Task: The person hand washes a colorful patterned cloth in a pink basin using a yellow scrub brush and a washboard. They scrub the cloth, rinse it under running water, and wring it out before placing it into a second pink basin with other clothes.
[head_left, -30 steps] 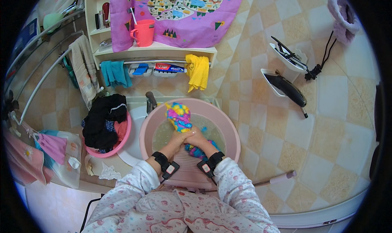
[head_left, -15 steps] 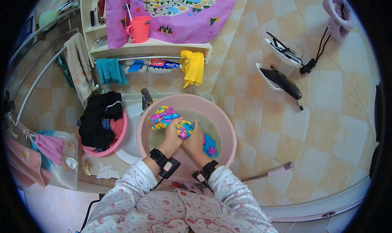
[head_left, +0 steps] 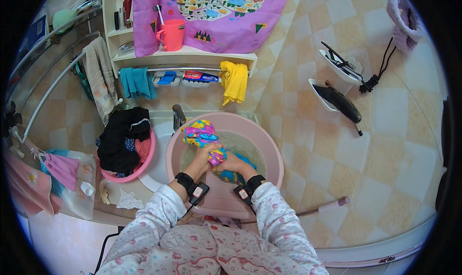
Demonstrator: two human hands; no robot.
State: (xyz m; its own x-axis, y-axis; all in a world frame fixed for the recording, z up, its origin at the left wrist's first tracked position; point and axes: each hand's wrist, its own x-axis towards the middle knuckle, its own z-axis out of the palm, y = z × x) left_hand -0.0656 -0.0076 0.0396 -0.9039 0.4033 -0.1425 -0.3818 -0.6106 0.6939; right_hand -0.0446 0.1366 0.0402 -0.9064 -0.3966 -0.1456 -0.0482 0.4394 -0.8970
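Note:
A bunched cloth [head_left: 199, 133] in bright pink, blue and yellow is gripped between my two hands above a pale pink basin [head_left: 274, 155]. My left hand [head_left: 205, 156] is closed round its middle, with one bundled end sticking out beyond the fingers. Close beside it, my right hand [head_left: 233, 164] is closed on the same cloth. The other end hangs below the right hand toward the ribbed washboard [head_left: 219, 198] at the basin's near side. Cloudy water [head_left: 245, 145] fills the far part of the basin.
Left of the basin, a bright pink tub [head_left: 153, 152] holds dark clothes [head_left: 120, 145] on the white sink [head_left: 161, 150]. The tap [head_left: 178, 115] stands at the basin's far left. Behind hangs a rail with a blue cloth [head_left: 137, 82] and a yellow cloth [head_left: 234, 82].
My right hand has turned so its back faces up more, and the cloth is twisted differently. The lower end has shifted closer under the right wrist. The whole view has moved slightly.

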